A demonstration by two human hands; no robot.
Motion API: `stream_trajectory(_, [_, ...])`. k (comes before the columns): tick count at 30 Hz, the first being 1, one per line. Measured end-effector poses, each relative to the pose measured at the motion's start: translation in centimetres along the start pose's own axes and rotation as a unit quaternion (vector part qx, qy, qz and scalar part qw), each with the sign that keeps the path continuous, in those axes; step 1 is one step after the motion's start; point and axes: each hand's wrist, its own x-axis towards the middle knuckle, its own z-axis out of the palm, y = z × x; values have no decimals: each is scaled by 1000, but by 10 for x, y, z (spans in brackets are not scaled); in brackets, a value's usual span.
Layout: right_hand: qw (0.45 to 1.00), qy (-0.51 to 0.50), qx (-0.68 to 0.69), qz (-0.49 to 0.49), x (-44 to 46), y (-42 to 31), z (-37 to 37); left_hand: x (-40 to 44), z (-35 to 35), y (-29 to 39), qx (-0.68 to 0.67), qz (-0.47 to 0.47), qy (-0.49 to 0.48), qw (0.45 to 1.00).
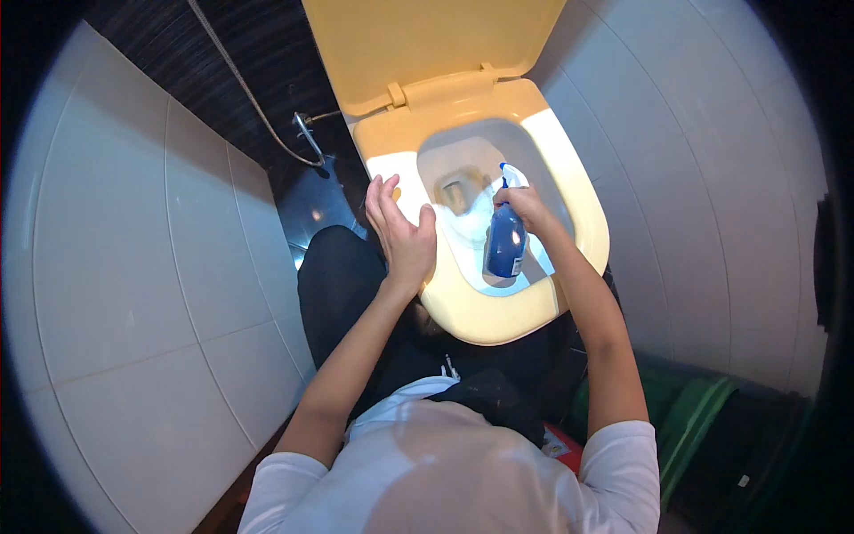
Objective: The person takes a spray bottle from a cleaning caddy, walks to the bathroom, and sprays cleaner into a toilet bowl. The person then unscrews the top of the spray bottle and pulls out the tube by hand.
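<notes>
A blue spray bottle [506, 242] with a white and blue nozzle is held over the toilet bowl [458, 160]. My right hand [525, 206] is closed round its neck, just below the nozzle. At the left side of the yellow toilet seat [485, 319], my left hand [402, 233] is open, its fingers apart and holding nothing. Whether its palm touches the seat, I cannot tell. The raised yellow lid [436, 40] leans back behind the seat.
Tiled walls [116, 249] close in on the left and right. A metal hose [253, 93] hangs at the back left, near a tap fitting [307, 138]. Green and black cloth [694, 418] lies at the lower right, close to a red object [562, 445].
</notes>
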Motion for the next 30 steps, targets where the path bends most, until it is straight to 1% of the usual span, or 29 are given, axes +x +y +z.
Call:
stream_trajectory(3, [999,14,-40,-17,2,2,0,0,-1,1,2,-6,-2,1000])
stream_trajectory(5, [999,-46,2,-25,-2,2,-1,1,0,1,5,-15,-7,1000])
stream_trajectory(9, [997,-71,9,-42,-7,4,2,0,2,-1,4,-3,3,1000])
stream_trajectory(11, [995,-60,-26,-70,-1,9,2,1,1,0,-2,-3,7,1000])
stream_trajectory(12, [995,-61,-26,-70,0,9,2,1,1,1,-2,-9,1,1000])
stream_trajectory(14, [1000,-15,-25,-7,-2,10,4,1,0,1,-2,-15,-4,1000])
stream_trajectory(17, [1000,-7,-28,2,-49,-23,18,0,0,2,7,-5,-3,1000])
stream_trajectory(18, [1000,-7,-29,4,-41,-16,17,0,0,2,2,-8,-3,1000])
stream_trajectory(20, [987,-29,-149,-58,-13,1,11,0,0,1,-1,-12,-3,1000])
stream_trajectory(21, [987,-30,-149,-57,-5,6,6,-1,0,1,-1,-15,-4,1000])
stream_trajectory(22, [983,-68,-162,-56,2,10,-1,-1,0,1,-1,-17,-6,1000])
stream_trajectory(24, [978,-105,-174,-54,0,8,-3,-1,-1,1,0,-18,-7,1000])
stream_trajectory(26, [993,-1,-110,-45,-5,5,-4,-1,0,2,-1,-22,-11,1000])
stream_trajectory(28, [996,-4,-84,-32,-12,0,-8,0,0,1,-13,-5,-2,1000])
stream_trajectory(30, [994,8,-81,-67,-2,3,-17,0,0,1,-16,-6,-1,1000])
